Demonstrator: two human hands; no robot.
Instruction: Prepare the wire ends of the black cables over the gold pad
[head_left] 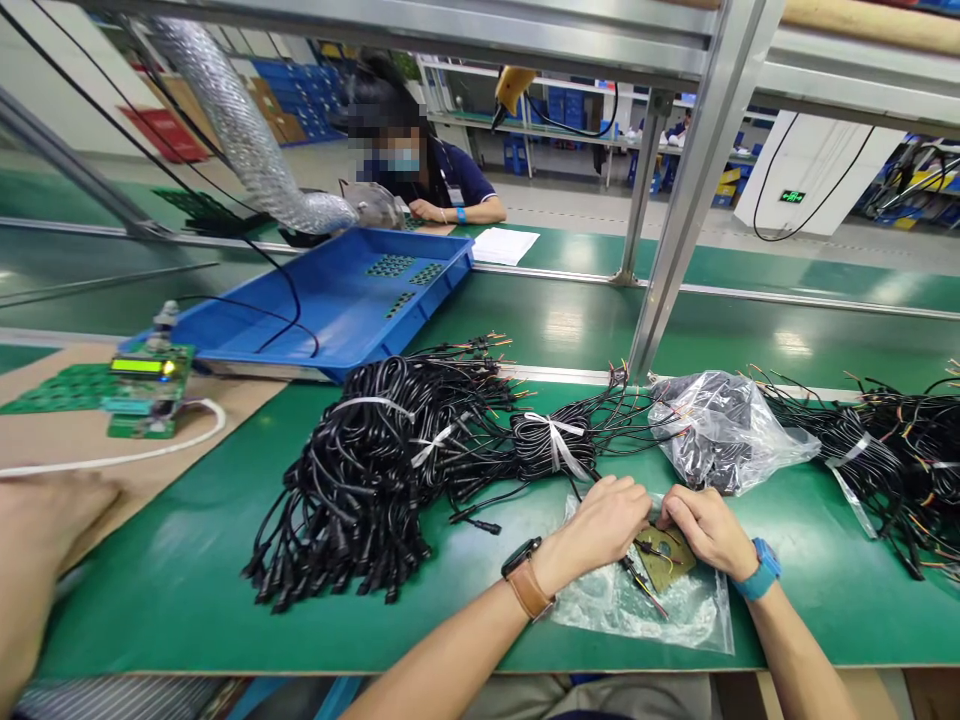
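My left hand (pixel 611 515), with a watch on its wrist, is closed around a black cable whose thin coloured wire ends (pixel 651 594) stick out below. My right hand (pixel 703 528), wearing a blue wristband, is closed with thumb and finger pinched close beside the left one. What it pinches is hidden or too small to name. Beneath both hands lies a brownish-yellow flat piece (pixel 675 568) on a clear plastic bag (pixel 622 618). Just behind my hands sits a tied coil of black cable (pixel 551 445).
A large black cable bundle (pixel 360 470) lies left, a clear bag of black parts (pixel 701 430) behind, more cables (pixel 870 455) right. A blue tray (pixel 337 270) holds green boards. Another person's hand (pixel 60 515) rests near a lit circuit board (pixel 146 385). A metal post (pixel 686 190) stands ahead.
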